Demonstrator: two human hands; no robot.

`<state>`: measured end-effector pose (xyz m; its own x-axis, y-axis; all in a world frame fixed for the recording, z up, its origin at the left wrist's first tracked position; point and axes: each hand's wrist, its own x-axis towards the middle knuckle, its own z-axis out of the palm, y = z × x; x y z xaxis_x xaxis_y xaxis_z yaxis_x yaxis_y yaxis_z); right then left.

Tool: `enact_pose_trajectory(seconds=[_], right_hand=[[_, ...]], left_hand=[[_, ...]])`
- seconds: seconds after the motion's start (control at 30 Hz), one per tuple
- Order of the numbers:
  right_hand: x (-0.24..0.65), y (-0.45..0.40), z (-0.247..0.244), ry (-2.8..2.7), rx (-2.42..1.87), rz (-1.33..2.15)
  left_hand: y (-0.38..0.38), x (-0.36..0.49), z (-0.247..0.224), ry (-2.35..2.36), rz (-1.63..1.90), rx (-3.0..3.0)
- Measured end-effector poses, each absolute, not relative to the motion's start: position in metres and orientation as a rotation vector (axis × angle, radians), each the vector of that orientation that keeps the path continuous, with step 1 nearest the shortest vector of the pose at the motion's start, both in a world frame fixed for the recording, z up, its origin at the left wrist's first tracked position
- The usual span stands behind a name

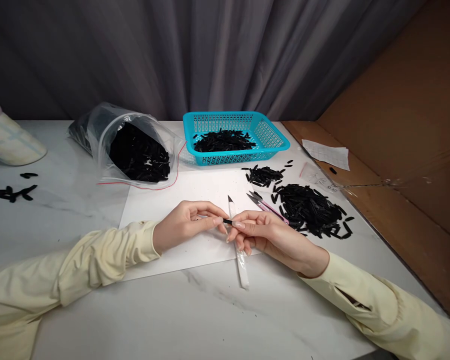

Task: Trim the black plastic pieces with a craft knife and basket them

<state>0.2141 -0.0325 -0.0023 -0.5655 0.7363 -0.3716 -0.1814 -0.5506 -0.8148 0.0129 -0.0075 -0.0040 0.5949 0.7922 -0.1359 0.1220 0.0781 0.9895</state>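
Between my two hands is one small, narrow black piece [227, 221]; its exact kind is not clear. Thumb and fingers of my left hand [191, 224] pinch its left end, while my right hand [272, 235] pinches the right end. Below them, a white-handled craft knife [242, 270] with a dark pointed tip lies on a white sheet [157, 260]. Pink-handled thread snips [262, 202] rest just beyond my right hand. A large heap of similar black pieces [311, 210] lies to the right, with a smaller heap [264, 175] behind it.
A turquoise basket [240, 159] at the back holds more black pieces. Left of it, an open zip bag [105, 150] is full of them. A pale cylindrical object [13, 137] and several loose pieces [15, 193] are far left. Cardboard [405, 125] walls the right side.
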Motion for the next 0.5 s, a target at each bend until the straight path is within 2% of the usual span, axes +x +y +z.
enact_pose_trajectory(seconds=[0.27,0.5], right_hand=[[0.211,-0.034,-0.001,-1.056,-1.035,2.045],[0.204,-0.043,-0.004,-1.319,-1.154,1.671]], left_hand=[[-0.007,0.013,-0.006,0.867,0.599,1.445],[-0.006,0.014,-0.010,0.849,0.604,1.438]])
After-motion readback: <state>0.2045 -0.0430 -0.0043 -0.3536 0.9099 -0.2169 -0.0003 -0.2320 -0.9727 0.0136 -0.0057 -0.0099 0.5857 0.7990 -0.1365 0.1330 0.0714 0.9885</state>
